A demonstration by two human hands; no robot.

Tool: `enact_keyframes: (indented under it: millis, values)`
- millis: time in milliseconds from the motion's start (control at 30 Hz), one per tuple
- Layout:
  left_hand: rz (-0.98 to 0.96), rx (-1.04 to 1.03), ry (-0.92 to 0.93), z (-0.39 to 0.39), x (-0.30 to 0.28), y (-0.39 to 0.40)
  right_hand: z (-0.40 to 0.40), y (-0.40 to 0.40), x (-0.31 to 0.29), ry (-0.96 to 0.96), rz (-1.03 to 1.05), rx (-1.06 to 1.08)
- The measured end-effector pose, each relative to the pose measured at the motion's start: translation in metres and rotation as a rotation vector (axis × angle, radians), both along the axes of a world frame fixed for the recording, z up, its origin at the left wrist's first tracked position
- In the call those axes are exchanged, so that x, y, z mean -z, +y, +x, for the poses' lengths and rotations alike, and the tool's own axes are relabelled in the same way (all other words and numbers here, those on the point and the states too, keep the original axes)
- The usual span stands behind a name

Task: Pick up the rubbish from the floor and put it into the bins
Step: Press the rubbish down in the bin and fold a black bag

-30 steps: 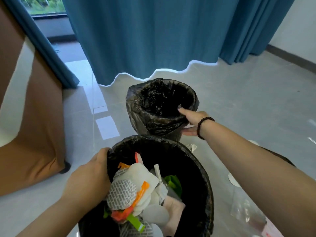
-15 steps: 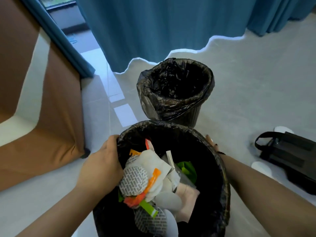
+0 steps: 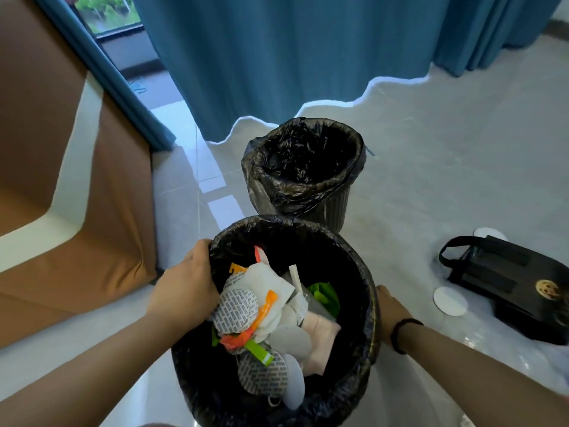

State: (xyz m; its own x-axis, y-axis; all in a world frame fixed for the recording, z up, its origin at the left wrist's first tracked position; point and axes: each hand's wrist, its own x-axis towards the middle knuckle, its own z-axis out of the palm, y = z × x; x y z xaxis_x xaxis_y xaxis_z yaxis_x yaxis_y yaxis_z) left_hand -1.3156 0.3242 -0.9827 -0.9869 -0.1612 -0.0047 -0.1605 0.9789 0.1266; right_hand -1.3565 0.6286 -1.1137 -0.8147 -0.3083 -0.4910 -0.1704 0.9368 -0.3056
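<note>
The near bin (image 3: 308, 224), lined with a black bag, is full of rubbish (image 3: 261, 306): printed foil discs, white wrappers, orange and green scraps. My left hand (image 3: 184, 291) grips its left rim, thumb outside and fingers over the edge. My right hand (image 3: 392, 312), a bead bracelet on the wrist, lies against the bin's outer right side; the rim hides its fingers. Just behind stands the far bin (image 3: 277, 186), whose crumpled black liner looks empty. Two white discs (image 3: 449, 301) lie on the floor to the right.
A black bag with a strap (image 3: 511, 285) lies on the floor at the right, with clear plastic (image 3: 554, 365) near the lower right corner. A brown and white sofa (image 3: 92, 211) fills the left. Blue curtains (image 3: 277, 57) hang behind the bins.
My right hand has left the far bin's rim and dropped to the near bin's right side. My left hand has kept its grip on the near bin's rim.
</note>
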Motion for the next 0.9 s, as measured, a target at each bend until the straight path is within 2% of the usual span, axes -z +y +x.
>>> enact_keyframes:
  millis: [167, 433, 533, 600, 667, 733, 800, 867, 900]
  values:
    - [-0.016, 0.015, -0.008, -0.003, -0.002, 0.001, 0.006, 0.004, 0.027, -0.101, 0.054, 0.174]
    - [-0.004, 0.083, -0.066, -0.019, -0.003, 0.014, 0.044, 0.039, 0.014, -0.041, 0.185, 0.282]
    - [-0.024, 0.118, -0.077, -0.023, -0.006, 0.035, 0.036, 0.061, -0.024, 0.041, 0.016, 0.472]
    - [-0.004, 0.134, -0.079, -0.026, -0.007, 0.050, 0.021, 0.076, -0.065, 0.164, -0.257, 0.719]
    - [0.011, 0.151, -0.089, -0.030, -0.006, 0.061, 0.008, 0.087, -0.117, 0.331, -0.495, 0.856]
    - [0.015, 0.161, -0.113, -0.033, -0.006, 0.071, 0.005, 0.092, -0.162, 0.524, -0.640, 0.860]
    - [0.022, 0.146, -0.134, -0.035, -0.007, 0.080, 0.011, 0.083, -0.194, 0.625, -0.741, 0.762]
    - [0.022, 0.121, -0.122, -0.038, -0.009, 0.086, 0.020, 0.066, -0.204, 0.550, -0.746, 0.605]
    - [0.023, 0.112, -0.105, -0.040, -0.011, 0.090, 0.026, 0.058, -0.204, 0.455, -0.677, 0.504]
